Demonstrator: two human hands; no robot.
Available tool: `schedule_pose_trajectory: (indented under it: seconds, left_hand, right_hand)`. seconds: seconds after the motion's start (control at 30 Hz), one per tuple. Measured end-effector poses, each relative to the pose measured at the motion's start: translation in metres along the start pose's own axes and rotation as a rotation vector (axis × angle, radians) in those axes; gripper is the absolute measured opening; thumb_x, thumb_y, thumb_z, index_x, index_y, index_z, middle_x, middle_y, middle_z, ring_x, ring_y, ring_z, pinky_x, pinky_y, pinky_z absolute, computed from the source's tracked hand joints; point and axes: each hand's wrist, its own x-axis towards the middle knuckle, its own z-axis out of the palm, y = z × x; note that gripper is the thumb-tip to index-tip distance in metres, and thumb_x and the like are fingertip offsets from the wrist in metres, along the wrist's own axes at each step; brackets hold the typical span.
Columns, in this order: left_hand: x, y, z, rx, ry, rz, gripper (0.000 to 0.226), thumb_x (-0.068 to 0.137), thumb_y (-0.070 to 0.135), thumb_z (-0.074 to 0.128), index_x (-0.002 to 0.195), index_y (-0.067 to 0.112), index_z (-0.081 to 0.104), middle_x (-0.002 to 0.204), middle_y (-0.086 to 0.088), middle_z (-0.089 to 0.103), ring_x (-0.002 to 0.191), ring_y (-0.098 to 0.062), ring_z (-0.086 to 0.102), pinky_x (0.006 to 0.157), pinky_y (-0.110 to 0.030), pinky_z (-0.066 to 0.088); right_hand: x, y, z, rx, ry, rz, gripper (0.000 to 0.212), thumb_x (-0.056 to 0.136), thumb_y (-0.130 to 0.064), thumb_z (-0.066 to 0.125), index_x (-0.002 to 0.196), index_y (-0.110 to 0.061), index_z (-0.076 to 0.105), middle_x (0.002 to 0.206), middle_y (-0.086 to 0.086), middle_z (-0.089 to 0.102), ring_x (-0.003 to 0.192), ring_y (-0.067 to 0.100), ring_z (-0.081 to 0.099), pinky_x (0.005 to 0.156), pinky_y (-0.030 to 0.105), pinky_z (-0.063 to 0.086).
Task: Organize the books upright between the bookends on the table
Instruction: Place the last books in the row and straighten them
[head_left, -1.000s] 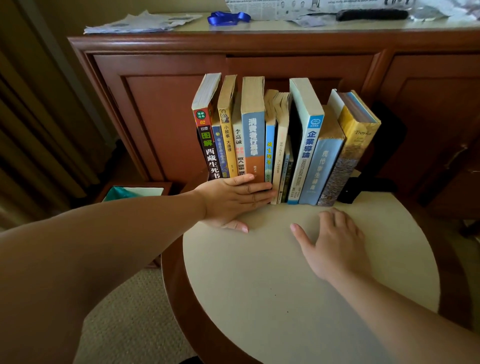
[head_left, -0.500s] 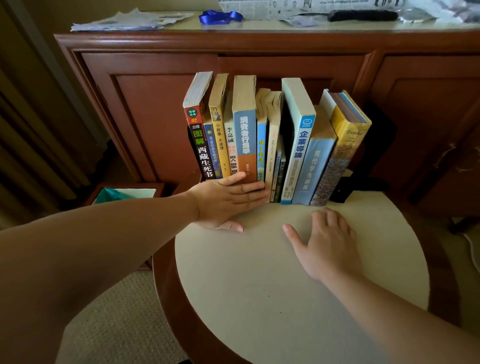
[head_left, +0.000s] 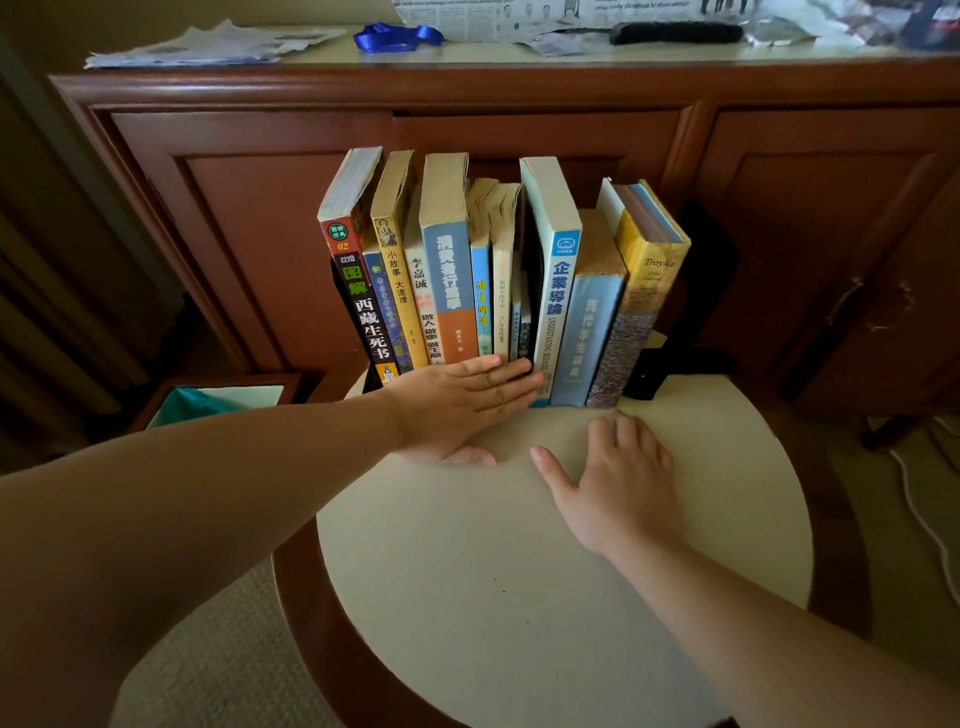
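The left hand (head_left: 462, 402) is lying with its fingers straight and together, pressing flat against the lower spines of the books (head_left: 498, 280) near the middle of the row, with the thumb resting on the table (head_left: 519, 597) below. It is holding nothing; the fingertips are reaching as far as the foot of the tall white and blue book (head_left: 555, 291). The right hand (head_left: 618, 483) is lying palm down on the tabletop just in front of the right end of the row, fingers relaxed and slightly spread, thumb pointing left, touching no book.

The books are standing spine outward at the far edge of the round table, against a wooden cabinet (head_left: 519, 114). About twelve spines are showing (the thin ones in the middle are too narrow and shadowed to count for certain). The leftmost, the red and black book (head_left: 358, 291), is leaning its top to the left; the three at the right end, finishing with the yellow book (head_left: 644, 291), are leaning their tops to the right.

One black bookend (head_left: 691, 312) is standing upright just right of the yellow book. At the left end only a dark sliver is showing under the red and black book, and I cannot tell what it is.

On the cabinet top are lying scattered newspapers (head_left: 208, 44), one blue ribbon (head_left: 397, 36) and one dark brush (head_left: 675, 32).
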Motion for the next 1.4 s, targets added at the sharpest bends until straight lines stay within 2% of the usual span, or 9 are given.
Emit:
schedule_pose_trajectory:
  seconds: [0.57, 0.83, 0.93, 1.0, 1.1, 1.17, 1.23, 1.3, 1.4]
  left_hand:
    - [0.009, 0.006, -0.009, -0.092, -0.106, -0.010, 0.084, 0.102, 0.067, 0.001, 0.157, 0.010, -0.028, 0.165, -0.010, -0.032, 0.148, -0.021, -0.039, 0.119, -0.037, -0.030]
    - [0.009, 0.008, -0.014, -0.068, -0.127, -0.056, 0.087, 0.103, 0.069, 0.002, 0.158, 0.007, -0.025, 0.165, -0.012, -0.031, 0.149, -0.023, -0.038, 0.119, -0.037, -0.029]
    - [0.009, 0.011, -0.015, -0.068, -0.118, -0.073, 0.086, 0.104, 0.068, 0.003, 0.158, 0.008, -0.025, 0.165, -0.012, -0.032, 0.149, -0.022, -0.038, 0.117, -0.037, -0.032]
    - [0.007, 0.014, -0.015, -0.073, -0.125, -0.088, 0.085, 0.104, 0.067, 0.003, 0.158, 0.008, -0.024, 0.167, -0.011, -0.031, 0.150, -0.022, -0.037, 0.118, -0.038, -0.031]
    - [0.006, 0.017, -0.013, -0.079, -0.124, -0.112, 0.083, 0.104, 0.066, 0.001, 0.159, 0.010, -0.024, 0.168, -0.009, -0.030, 0.150, -0.020, -0.037, 0.119, -0.038, -0.029]
    - [0.006, 0.017, -0.013, -0.082, -0.132, -0.119, 0.083, 0.104, 0.066, 0.000, 0.159, 0.010, -0.025, 0.167, -0.007, -0.033, 0.150, -0.020, -0.037, 0.119, -0.038, -0.028]
    - [0.006, 0.017, -0.013, -0.084, -0.137, -0.120, 0.083, 0.103, 0.066, -0.002, 0.159, 0.010, -0.026, 0.166, -0.007, -0.034, 0.151, -0.020, -0.037, 0.121, -0.038, -0.027]
    - [0.007, 0.017, -0.012, -0.079, -0.134, -0.119, 0.083, 0.103, 0.067, -0.003, 0.159, 0.010, -0.026, 0.166, -0.006, -0.035, 0.151, -0.020, -0.037, 0.121, -0.038, -0.027]
    - [0.007, 0.017, -0.009, -0.081, -0.127, -0.120, 0.083, 0.103, 0.067, -0.003, 0.159, 0.010, -0.026, 0.165, -0.006, -0.036, 0.150, -0.020, -0.038, 0.120, -0.038, -0.029]
  right_hand:
    - [0.000, 0.000, -0.002, 0.007, 0.017, -0.009, 0.088, 0.087, -0.086, 0.024, 0.119, -0.014, 0.062, 0.130, 0.012, 0.059, 0.129, 0.035, 0.048, 0.108, 0.048, 0.040]
    - [-0.001, -0.001, -0.004, 0.013, 0.008, -0.007, 0.092, 0.086, -0.088, 0.022, 0.126, -0.015, 0.060, 0.140, 0.012, 0.054, 0.136, 0.034, 0.043, 0.113, 0.047, 0.036]
    - [-0.002, 0.000, -0.008, 0.094, -0.004, 0.001, 0.096, 0.086, -0.087, 0.025, 0.145, -0.015, 0.049, 0.152, 0.011, 0.047, 0.144, 0.031, 0.037, 0.118, 0.046, 0.032]
    - [-0.002, 0.002, -0.011, 0.206, -0.002, 0.000, 0.094, 0.092, -0.079, 0.038, 0.161, -0.017, 0.028, 0.166, 0.012, 0.031, 0.152, 0.029, 0.029, 0.121, 0.045, 0.029]
    - [0.011, 0.006, -0.018, 0.374, 0.010, 0.074, 0.090, 0.100, -0.062, 0.049, 0.166, -0.016, 0.011, 0.172, 0.009, 0.019, 0.154, 0.028, 0.028, 0.119, 0.046, 0.031]
    - [0.030, 0.011, -0.017, 0.492, 0.034, 0.151, 0.079, 0.102, -0.055, 0.053, 0.162, -0.012, 0.027, 0.163, 0.012, 0.040, 0.146, 0.032, 0.043, 0.112, 0.044, 0.040]
    - [0.046, 0.015, -0.014, 0.568, 0.067, 0.180, 0.059, 0.102, -0.051, 0.057, 0.144, -0.011, 0.051, 0.134, 0.014, 0.066, 0.124, 0.035, 0.060, 0.095, 0.043, 0.052]
    - [0.055, 0.017, -0.012, 0.611, 0.103, 0.184, 0.040, 0.101, -0.046, 0.061, 0.118, -0.010, 0.058, 0.104, 0.012, 0.071, 0.099, 0.034, 0.066, 0.075, 0.040, 0.053]
    - [0.059, 0.020, -0.011, 0.630, 0.156, 0.169, 0.033, 0.100, -0.042, 0.065, 0.095, -0.011, 0.054, 0.084, 0.008, 0.068, 0.080, 0.031, 0.065, 0.065, 0.040, 0.052]
